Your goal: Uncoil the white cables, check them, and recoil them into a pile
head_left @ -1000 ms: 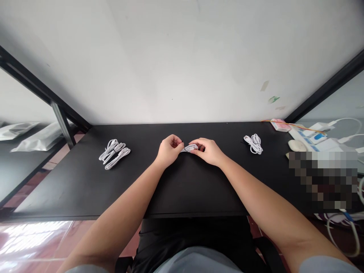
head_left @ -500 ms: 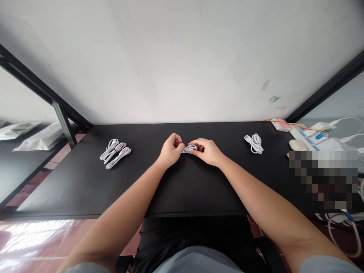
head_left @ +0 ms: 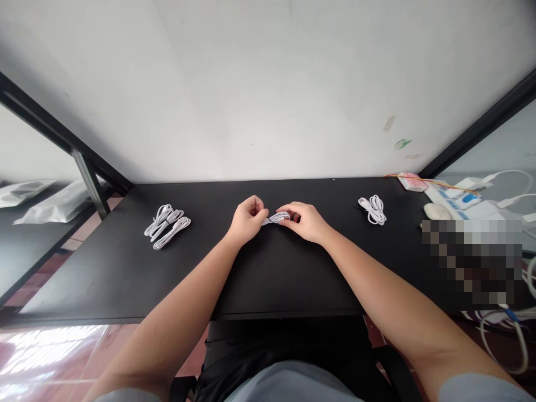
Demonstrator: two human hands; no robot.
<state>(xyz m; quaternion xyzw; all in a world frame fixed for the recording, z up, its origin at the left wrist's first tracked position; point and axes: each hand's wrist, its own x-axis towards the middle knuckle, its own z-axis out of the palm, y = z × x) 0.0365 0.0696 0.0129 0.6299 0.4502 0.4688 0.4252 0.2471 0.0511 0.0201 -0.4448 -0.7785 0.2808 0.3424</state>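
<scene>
A white cable bundle [head_left: 276,218], folded into loops with a dark tie around its middle, is held just above or on the black table, between my hands. My left hand [head_left: 249,219] is closed on its left end, thumb and fingers pinched together. The right end sits between the thumb and fingers of my right hand [head_left: 306,220]. My fingers hide both ends of the bundle. Several tied white cables [head_left: 166,226] lie together to the left of my hands. Another tied white cable [head_left: 372,210] lies on the table to the right.
The black table [head_left: 104,279] meets a white wall [head_left: 251,89] at the back. At its right end are a power strip with plugged-in chargers [head_left: 469,199], a white mouse [head_left: 438,211], a pink box [head_left: 412,181] and a blurred-out area. Plastic bags [head_left: 62,202] lie on another surface at left.
My left hand has shifted slightly left along the cable bundle, and its thumb now lies over the end. More of the bundle shows between my hands. The view has turned slightly.
</scene>
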